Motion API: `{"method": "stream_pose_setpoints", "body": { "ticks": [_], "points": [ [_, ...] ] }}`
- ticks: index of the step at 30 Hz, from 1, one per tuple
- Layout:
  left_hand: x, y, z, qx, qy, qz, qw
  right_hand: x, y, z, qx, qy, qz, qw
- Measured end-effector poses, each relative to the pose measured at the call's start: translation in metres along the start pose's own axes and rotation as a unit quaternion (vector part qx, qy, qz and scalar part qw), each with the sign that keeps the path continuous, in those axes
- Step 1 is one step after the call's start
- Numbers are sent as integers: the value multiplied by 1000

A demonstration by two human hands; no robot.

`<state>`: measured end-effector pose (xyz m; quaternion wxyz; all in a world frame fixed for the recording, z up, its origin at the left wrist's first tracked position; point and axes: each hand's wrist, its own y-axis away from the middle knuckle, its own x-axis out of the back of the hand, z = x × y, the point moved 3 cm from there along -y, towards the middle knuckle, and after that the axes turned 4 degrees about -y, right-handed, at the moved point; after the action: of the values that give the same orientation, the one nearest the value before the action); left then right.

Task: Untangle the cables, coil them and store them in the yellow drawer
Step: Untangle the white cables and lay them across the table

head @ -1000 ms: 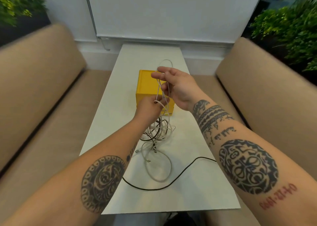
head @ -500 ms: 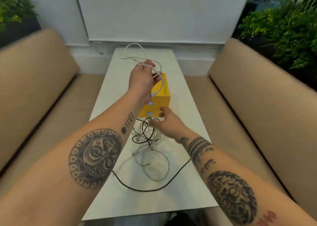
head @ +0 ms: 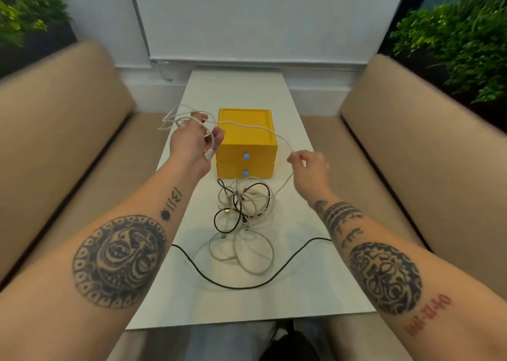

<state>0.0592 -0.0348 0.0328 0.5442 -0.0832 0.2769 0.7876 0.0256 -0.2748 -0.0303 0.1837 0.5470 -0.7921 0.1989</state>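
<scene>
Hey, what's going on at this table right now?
A person is pulling one white cable out of a mess. The left hand grips several loops of it, and the right hand pinches the same cable further along, so it stretches across above the yellow drawer unit. The other black and white cables lie in a tangle on the white table in front of the unit. Both drawers are closed.

Soft, even light casts faint shadows beneath the cables on the white bench; wide-angle distortion bows the edges, where sofa backs blur.
</scene>
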Motion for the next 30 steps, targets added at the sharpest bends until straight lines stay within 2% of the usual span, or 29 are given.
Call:
{"method": "stream_pose_setpoints", "body": {
  "ticks": [3, 6, 10, 14, 16, 19, 20, 22, 23, 25, 28, 30],
  "points": [
    [17, 9, -5, 8, -52, 2, 999, 23, 9, -29, -15, -214, 22, 977],
    [25, 18, -6, 2, -68, 11, 998, 36, 9, -59, -4, -307, 3, 952],
    [30, 32, -16, 14, -137, -28, 990, 47, 8, -93, -5, -331, 1, 944],
    [23, 58, -42, 8, -259, -127, 957, 50, 21, -120, 14, -375, -6, 927],
    [12, 66, -53, -28, -291, -201, 935, 47, 33, -139, 43, -393, -48, 917],
    [-7, 78, -62, -83, -379, -276, 879, 38, 52, -165, 77, -379, -119, 914],
    [-13, 83, -64, -96, -402, -290, 863, 36, 56, -171, 77, -386, -129, 910],
    [-22, 90, -64, -117, -424, -283, 852, 37, 58, -177, 62, -418, -138, 896],
    [-25, 89, -63, -123, -427, -261, 857, 39, 57, -177, 60, -427, -138, 892],
    [-28, 83, -57, -117, -383, -228, 887, 44, 50, -165, 61, -409, -116, 903],
    [-28, 71, -39, -112, -306, -201, 924, 41, 38, -123, 29, -320, -63, 945],
    [-29, 68, -29, -106, -275, -195, 935, 31, 36, -90, 20, -218, -69, 973]
  ]
}}
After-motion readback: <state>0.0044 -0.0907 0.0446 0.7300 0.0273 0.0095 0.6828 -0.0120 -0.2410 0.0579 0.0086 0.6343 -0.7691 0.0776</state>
